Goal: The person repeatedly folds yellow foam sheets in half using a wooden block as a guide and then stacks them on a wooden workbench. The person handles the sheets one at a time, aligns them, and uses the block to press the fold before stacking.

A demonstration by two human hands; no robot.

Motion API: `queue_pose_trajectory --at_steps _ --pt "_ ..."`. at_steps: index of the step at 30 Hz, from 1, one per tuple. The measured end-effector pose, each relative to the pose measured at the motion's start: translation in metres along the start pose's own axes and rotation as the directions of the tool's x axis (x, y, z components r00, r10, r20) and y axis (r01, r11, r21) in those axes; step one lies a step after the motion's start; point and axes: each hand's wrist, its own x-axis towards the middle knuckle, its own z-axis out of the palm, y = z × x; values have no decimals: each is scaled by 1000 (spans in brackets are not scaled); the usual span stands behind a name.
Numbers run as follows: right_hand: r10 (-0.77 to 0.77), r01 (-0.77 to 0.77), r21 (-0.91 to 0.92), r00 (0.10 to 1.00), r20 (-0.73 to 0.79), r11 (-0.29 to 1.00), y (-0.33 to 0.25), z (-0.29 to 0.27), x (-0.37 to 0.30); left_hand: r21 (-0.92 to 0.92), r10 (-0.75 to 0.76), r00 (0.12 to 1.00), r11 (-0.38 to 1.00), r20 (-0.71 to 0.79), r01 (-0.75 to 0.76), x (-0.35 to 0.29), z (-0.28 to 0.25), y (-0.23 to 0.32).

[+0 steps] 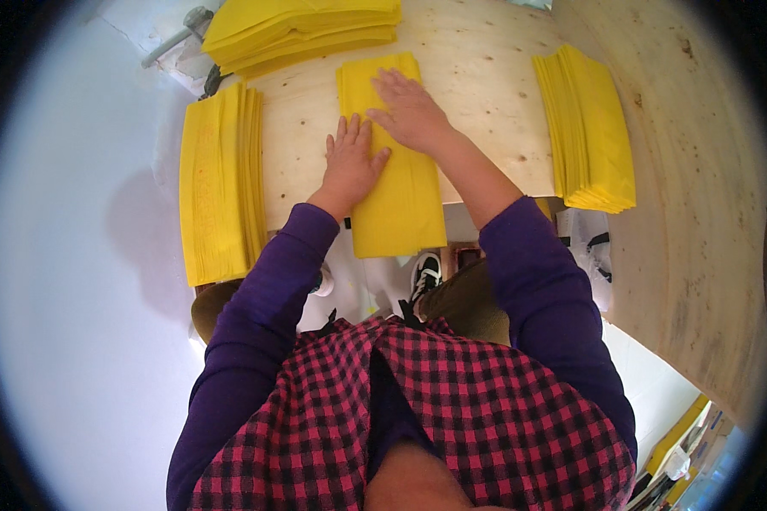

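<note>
On the plywood tabletop (486, 77), between yellow stacks (217, 183), a folded yellow sheet (396, 183) is lying overhanging the near edge, both the right hand (411, 111) and left hand (351, 162) pressing flat, open-palmed, apparently creasing it; next likely calls for lifting it aside.

Matt yellow sheet (398, 183) lies on pale, knotty plywood table (486, 77).

yellow folded sheet (398, 183) | flat, lengthwise on wooden table | near end overhangs the edge
</note>
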Motion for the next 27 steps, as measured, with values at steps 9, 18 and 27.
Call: queue_pose_trajectory --at_steps 9,18,27 --pt "-43 94 -151 949 313 984 22 28 32 52 30 998 998 -53 -27 -5 -1 5" --pt "-125 155 -171 977 173 973 40 50 27 26 198 970 979 143 -203 -79 -13 38" --pt "-26 85 122 906 -421 989 52 -38 -27 33 276 941 957 193 -288 -105 -31 48"
